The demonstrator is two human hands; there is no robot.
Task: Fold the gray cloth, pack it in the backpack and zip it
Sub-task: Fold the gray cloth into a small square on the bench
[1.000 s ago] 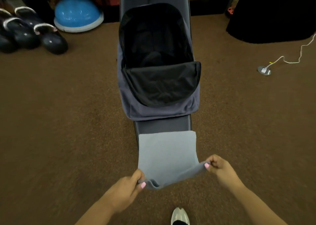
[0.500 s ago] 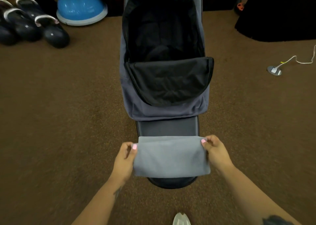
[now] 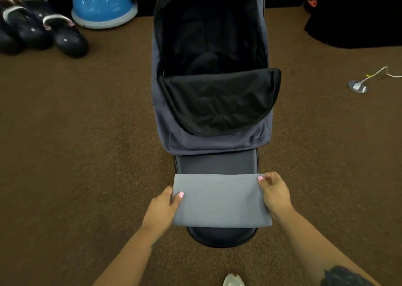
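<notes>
The gray cloth [image 3: 220, 200] lies folded into a flat rectangle on the near end of a black padded bench [image 3: 217, 163]. My left hand [image 3: 165, 207] pinches its left edge, thumb on top. My right hand [image 3: 275, 193] grips its right edge near the far corner. Beyond the cloth, the gray backpack [image 3: 215, 142] rests on the same bench, unzipped, its black-lined flap [image 3: 219, 98] folded toward me and the dark main compartment [image 3: 208, 35] wide open.
Brown carpet surrounds the bench. A blue half-ball trainer [image 3: 102, 4] and several dark kettlebells [image 3: 43, 31] sit at the far left. A white cable with a round metal floor plate [image 3: 357, 86] lies at right, a black draped shape [image 3: 359, 13] far right. My shoe tip [image 3: 233, 280] shows below.
Both hands carried the cloth's near edge forward over the far part, making the fold. Since then the left hand slid a little toward me along the left edge.
</notes>
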